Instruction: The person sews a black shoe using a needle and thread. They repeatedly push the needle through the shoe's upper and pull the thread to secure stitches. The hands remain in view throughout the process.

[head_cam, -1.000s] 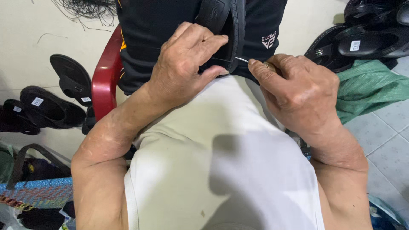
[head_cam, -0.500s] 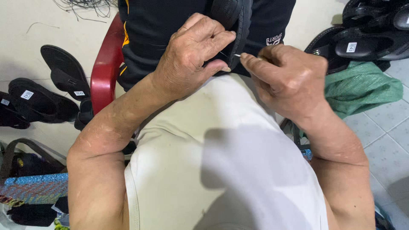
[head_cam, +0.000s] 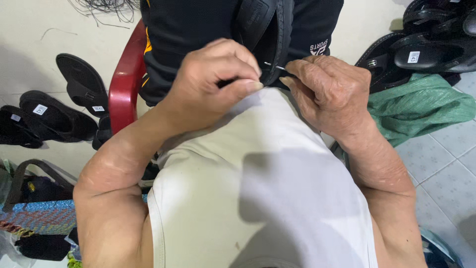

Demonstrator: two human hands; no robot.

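- Your left hand [head_cam: 210,84] is curled tight on the edge of a black sandal [head_cam: 265,34] that rests on your lap, thumb pressed against the fingertips right at its rim.
- Your right hand [head_cam: 329,92] pinches a thin metal needle [head_cam: 274,65] between thumb and forefinger; the needle's tip meets the sandal's edge just beside your left thumb.
- The sandal lies tilted against your black shorts [head_cam: 188,34], above the hem of your white shirt [head_cam: 258,183].
- You sit on a red plastic chair [head_cam: 124,84], whose arm shows at your left elbow.
- More black sandals with small white tags lie on the floor: a few [head_cam: 64,111] to your left, a heap [head_cam: 426,42] at the upper right.
- A green woven sack [head_cam: 421,106] lies just below that heap, on pale floor tiles [head_cam: 441,168].
- A colourful woven bag [head_cam: 34,216] sits at the lower left.
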